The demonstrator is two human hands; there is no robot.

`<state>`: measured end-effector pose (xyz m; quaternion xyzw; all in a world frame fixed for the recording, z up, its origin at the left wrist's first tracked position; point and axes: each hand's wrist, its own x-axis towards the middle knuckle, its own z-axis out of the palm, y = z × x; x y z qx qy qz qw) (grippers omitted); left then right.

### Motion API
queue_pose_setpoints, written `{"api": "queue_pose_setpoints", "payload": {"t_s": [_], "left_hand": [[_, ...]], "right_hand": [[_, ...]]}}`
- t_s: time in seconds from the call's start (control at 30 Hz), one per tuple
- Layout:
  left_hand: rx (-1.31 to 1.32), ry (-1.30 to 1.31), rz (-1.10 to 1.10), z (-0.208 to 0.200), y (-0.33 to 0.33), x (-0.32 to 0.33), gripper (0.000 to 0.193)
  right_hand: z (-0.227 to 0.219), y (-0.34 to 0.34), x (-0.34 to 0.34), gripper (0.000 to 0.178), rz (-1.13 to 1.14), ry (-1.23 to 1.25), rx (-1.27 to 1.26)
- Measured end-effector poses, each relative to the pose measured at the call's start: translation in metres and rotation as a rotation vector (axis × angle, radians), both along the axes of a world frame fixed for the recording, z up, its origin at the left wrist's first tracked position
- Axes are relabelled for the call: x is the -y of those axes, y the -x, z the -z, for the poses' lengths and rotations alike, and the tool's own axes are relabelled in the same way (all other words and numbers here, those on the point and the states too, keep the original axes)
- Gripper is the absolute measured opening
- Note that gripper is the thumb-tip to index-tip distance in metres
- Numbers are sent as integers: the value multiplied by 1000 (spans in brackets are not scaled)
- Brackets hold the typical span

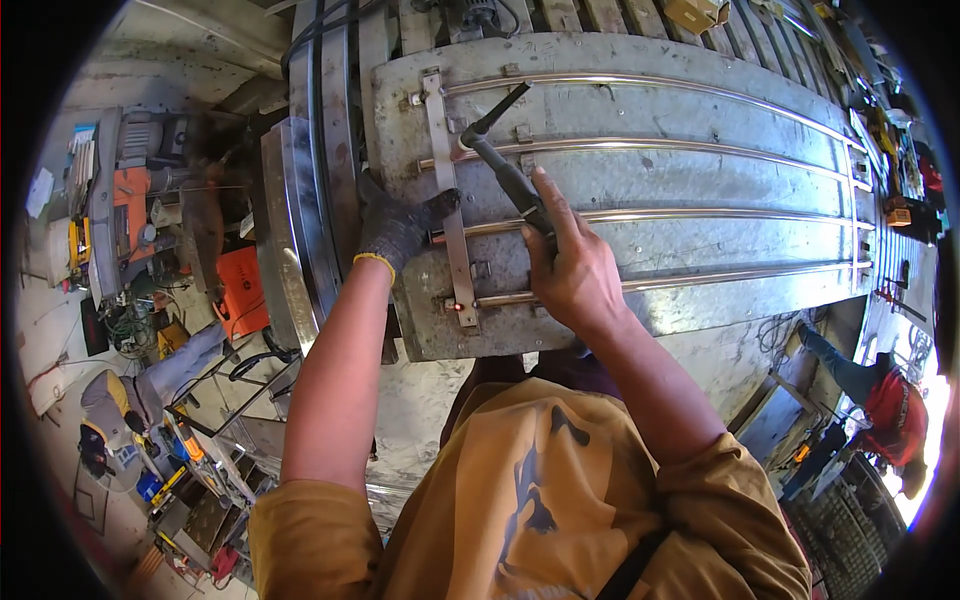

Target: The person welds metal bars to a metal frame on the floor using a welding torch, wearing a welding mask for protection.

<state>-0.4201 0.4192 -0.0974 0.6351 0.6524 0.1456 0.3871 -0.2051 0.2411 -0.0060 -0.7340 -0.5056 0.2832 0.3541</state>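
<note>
over the plate [600,110], the torch [505,172], probably light and best held by its rigid handle, is gripped by the right hand [578,270], forefinger outstretched, while the left hand [397,222] spreads, thumb touching the likely stiff strip [444,140] crossing the rods [650,145].

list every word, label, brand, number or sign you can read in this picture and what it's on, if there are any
None can be read clearly.
Orange case: faint marks, too small to read.
Red shirt at the right: print, too small to read.
Brown shirt: dark blue shapes among folds, no letters I can make out.
Torch in the right hand: no lettering visible.
</note>
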Motion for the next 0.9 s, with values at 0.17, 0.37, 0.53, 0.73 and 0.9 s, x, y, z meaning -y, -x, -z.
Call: {"api": "queue_pose_setpoints", "payload": {"t_s": [0.17,0.37,0.53,0.73,0.9], "left_hand": [[-45,66,-11,-11,-8,0,158],[0,39,-5,1,1,-1,157],[26,67,49,0,11,2,140],[0,95,150,9,18,-4,113],[-20,117,237,16,26,-8,92]], "right_hand": [[2,-1,2,69,-19,20,42],[-1,3,1,68,-36,77,74],[5,3,4,85,-69,44,151],[1,4,2,87,-69,92,138],[-3,6,1,86,-58,81,131]]}}
